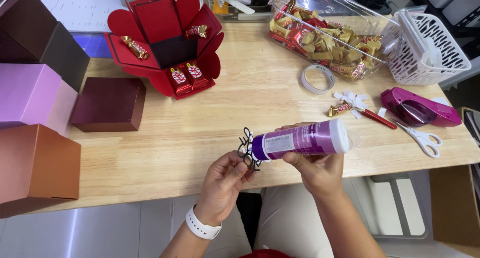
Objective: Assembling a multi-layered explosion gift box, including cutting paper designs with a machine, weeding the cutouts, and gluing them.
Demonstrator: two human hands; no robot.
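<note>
A small black paper cutout [246, 149] sits pinched in the grip of the left hand [223, 180], held up just off the table's near edge so the purple glue stick [300, 139] can meet it. The right hand [316, 169] has its grip wrapped around that tube, laid sideways with its tip against the cutout. Further back, near the far left edge, an opened red gift box [165, 43] lies with flaps spread, chocolates stuck on them. A tape roll [318, 78], scissors [417, 134] and a clear tub of sweets [325, 33] lie to the right, within reach
</note>
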